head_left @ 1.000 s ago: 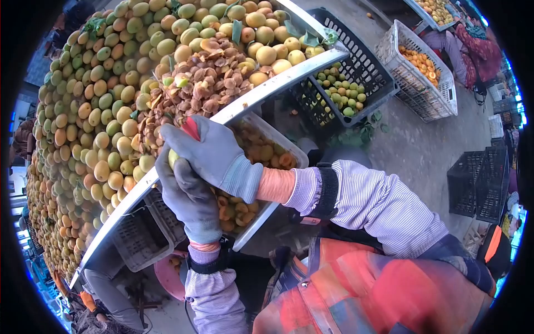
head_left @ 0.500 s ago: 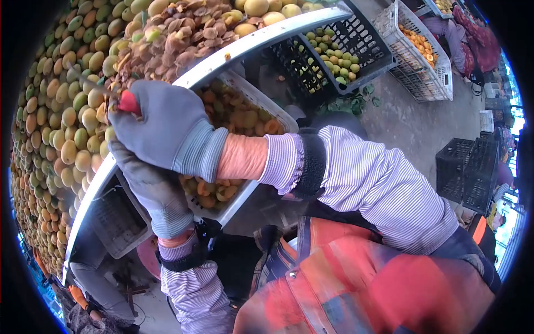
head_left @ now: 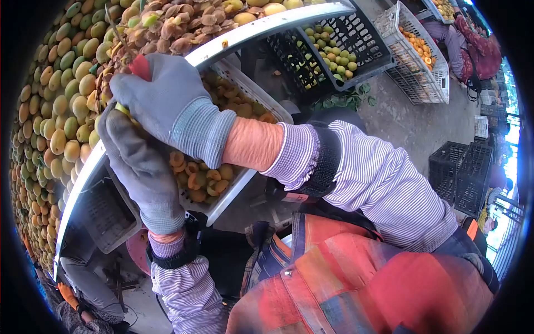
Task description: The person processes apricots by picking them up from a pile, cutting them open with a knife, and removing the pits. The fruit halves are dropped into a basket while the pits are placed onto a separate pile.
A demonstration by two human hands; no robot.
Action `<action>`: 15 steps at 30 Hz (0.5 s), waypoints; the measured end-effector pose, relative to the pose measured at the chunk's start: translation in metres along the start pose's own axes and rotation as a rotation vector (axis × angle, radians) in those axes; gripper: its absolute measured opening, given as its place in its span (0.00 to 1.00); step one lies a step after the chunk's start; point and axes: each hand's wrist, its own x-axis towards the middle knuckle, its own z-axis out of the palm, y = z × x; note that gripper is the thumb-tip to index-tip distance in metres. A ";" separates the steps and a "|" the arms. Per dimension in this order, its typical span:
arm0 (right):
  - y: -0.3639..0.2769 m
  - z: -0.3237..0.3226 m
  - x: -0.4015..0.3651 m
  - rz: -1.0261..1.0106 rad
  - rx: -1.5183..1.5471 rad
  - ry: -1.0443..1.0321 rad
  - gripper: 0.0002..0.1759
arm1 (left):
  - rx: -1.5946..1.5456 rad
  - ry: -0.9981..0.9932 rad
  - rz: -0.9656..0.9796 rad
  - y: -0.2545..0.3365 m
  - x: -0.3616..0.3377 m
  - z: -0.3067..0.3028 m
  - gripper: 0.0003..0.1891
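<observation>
Fruit (head_left: 122, 109), one, mostly hidden, over the surface rim (head_left: 272, 24): probably light, soft, slippery, best cupped by its sides; left hand (head_left: 135, 161) in narrow grip around it, right hand (head_left: 162, 96) clenched on red handle (head_left: 141, 67).

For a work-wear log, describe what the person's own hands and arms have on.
The right hand and left hand wear grey gloves with ribbed, blue-grey cuffs; the left glove looks darker. Both sleeves are pale with thin purple stripes and purple ends. A black band wraps each sleeve near the wrist.
</observation>
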 end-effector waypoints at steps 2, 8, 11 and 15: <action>0.001 -0.001 0.002 0.028 0.030 -0.008 0.16 | -0.110 -0.030 -0.226 0.019 0.008 0.003 0.24; -0.006 0.004 -0.003 -0.079 0.054 0.092 0.14 | -0.031 0.061 -0.119 0.017 0.012 0.004 0.19; -0.003 0.008 -0.002 -0.208 -0.065 0.117 0.13 | 0.145 0.014 0.029 0.004 0.008 0.001 0.13; 0.002 0.017 0.001 -0.297 -0.314 0.110 0.12 | 0.075 0.029 0.020 -0.001 0.001 -0.001 0.19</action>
